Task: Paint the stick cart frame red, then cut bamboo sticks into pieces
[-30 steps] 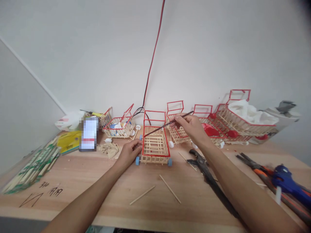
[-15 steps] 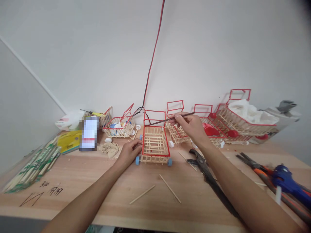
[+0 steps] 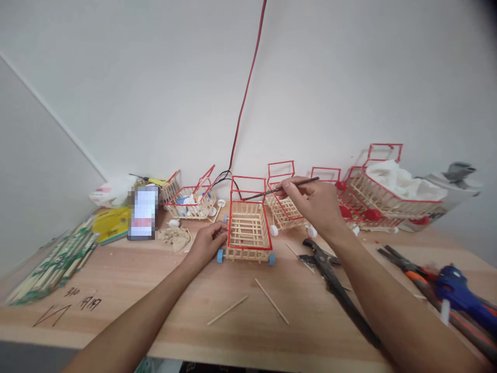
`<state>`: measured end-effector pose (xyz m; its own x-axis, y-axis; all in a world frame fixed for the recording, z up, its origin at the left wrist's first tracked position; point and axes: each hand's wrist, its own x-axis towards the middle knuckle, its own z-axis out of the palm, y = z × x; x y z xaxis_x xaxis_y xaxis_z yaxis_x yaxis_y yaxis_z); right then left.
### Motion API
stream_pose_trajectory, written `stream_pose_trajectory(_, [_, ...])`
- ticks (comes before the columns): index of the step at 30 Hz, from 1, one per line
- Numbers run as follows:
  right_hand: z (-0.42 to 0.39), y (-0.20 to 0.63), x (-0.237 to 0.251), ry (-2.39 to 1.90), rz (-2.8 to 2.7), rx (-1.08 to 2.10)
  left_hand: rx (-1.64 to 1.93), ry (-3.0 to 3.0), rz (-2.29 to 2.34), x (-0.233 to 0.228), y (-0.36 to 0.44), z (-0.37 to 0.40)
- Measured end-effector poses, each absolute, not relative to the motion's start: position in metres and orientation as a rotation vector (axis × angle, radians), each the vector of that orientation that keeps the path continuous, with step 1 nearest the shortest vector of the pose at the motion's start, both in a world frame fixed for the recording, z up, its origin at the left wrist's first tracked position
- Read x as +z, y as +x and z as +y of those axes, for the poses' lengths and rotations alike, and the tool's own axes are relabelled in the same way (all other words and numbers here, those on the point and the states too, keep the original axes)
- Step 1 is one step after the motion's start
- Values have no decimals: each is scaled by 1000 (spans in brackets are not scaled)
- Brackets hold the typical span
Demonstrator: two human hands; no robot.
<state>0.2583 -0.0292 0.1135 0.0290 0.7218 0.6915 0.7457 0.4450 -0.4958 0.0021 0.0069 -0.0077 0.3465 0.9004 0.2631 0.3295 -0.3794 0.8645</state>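
Observation:
A miniature shopping cart (image 3: 249, 228) made of thin wooden sticks stands upright on the table, with a red-painted rim and handle and blue wheels. My left hand (image 3: 206, 241) rests at the cart's left side, fingertips closed against its slats; part of the grip is hidden. Pinched in my right hand (image 3: 313, 201) is a thin dark paintbrush (image 3: 261, 194), held nearly level over the cart's far right corner. Its tip lies at the back rim, below the red handle; whether it touches is hard to tell.
Similar carts (image 3: 192, 207) line the wall on both sides. Loose sticks (image 3: 272, 301) lie in front. On the right are black cutters (image 3: 336, 287), pliers (image 3: 404, 263) and a blue glue gun (image 3: 454, 285); on the left, a phone (image 3: 143, 212) and bagged sticks (image 3: 58, 261).
My right hand has shifted right, and the brush tip has slid rightward along the cart's back rim. My left hand and the cart stay put.

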Motion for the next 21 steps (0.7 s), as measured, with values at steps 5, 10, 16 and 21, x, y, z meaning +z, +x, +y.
stream_pose_trajectory(5, [-36,259,120,-1324,-1686,-126,999,1892,1078,-8,2,7])
stream_pose_trajectory(10, [-40,258,123,-1376,-1736,-309,1009,1883,1087,-8,2,6])
stream_pose_trajectory(16, [-51,263,134,-1393,-1700,-413,1012,1879,1080,-8,2,7])
stream_pose_trajectory(21, [-53,263,134,-1390,-1728,-408,1018,1909,1082,-8,1,7])
